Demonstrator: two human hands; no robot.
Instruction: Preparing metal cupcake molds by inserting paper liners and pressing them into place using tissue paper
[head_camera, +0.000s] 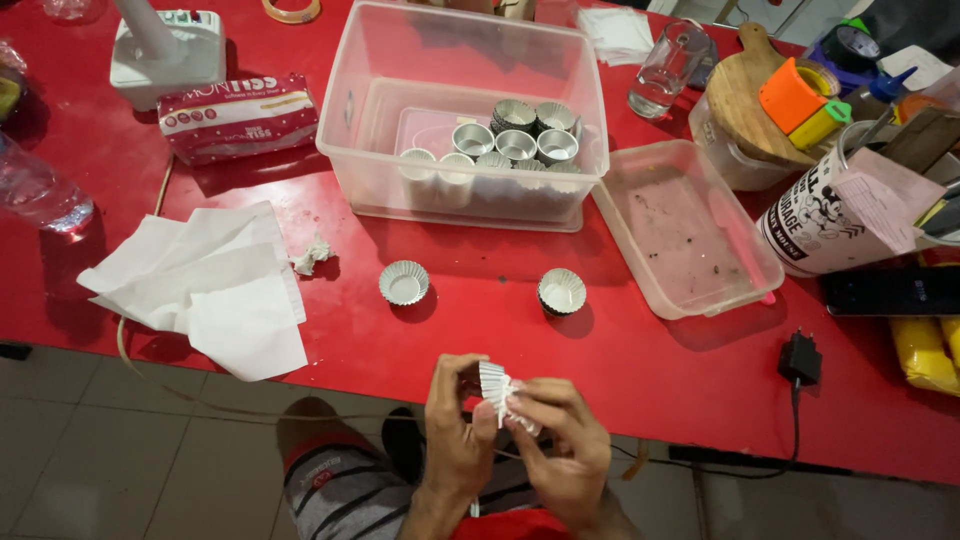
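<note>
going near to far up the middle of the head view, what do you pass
Hands holding a white paper cup → foil cup on the red table → clear tub stacked with metal cups

Both hands, left hand (455, 425) and right hand (565, 445), are bare, with no rings or sleeves showing. Below them, grey shorts with dark stripes and a red hem.

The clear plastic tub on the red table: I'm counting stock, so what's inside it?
The clear plastic tub holds small fluted metal cups, some stacked, on a clear lid. Frosted walls blur the front row, so no exact count.
</note>
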